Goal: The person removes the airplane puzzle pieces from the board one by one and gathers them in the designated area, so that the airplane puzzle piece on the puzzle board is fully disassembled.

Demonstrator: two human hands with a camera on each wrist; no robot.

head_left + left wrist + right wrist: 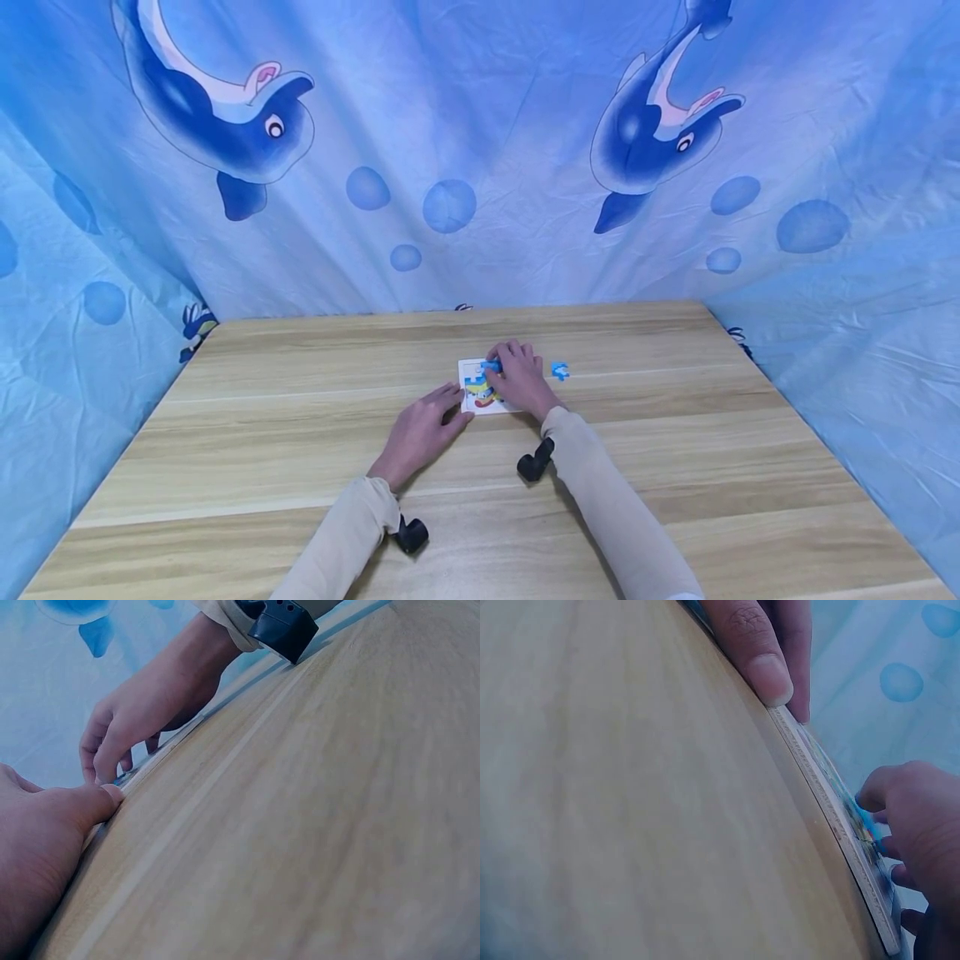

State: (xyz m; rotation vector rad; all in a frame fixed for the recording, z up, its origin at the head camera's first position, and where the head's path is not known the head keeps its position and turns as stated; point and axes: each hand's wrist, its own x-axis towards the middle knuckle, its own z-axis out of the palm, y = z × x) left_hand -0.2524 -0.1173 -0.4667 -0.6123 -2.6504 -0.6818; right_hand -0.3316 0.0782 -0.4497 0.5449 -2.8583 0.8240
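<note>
A small jigsaw puzzle in a white frame (462, 390) lies flat on the table, partly filled with blue, yellow and red picture pieces. My left hand (420, 431) holds the frame at its near left corner, thumb on the front edge and fingers by the left side. Over the upper part of the puzzle, my right hand (521, 379) pinches a blue puzzle piece (491, 365) between thumb and fingers. That hand hides the puzzle's right side. In the right wrist view, the frame's thick pale edge (825, 806) runs between both hands.
Right of the puzzle, a loose blue and white puzzle piece (560, 370) lies on the wooden table (300, 442). A blue curtain (510, 267) with dolphins hangs behind the table and along both sides. Black wrist devices (412, 535) sit at both cuffs.
</note>
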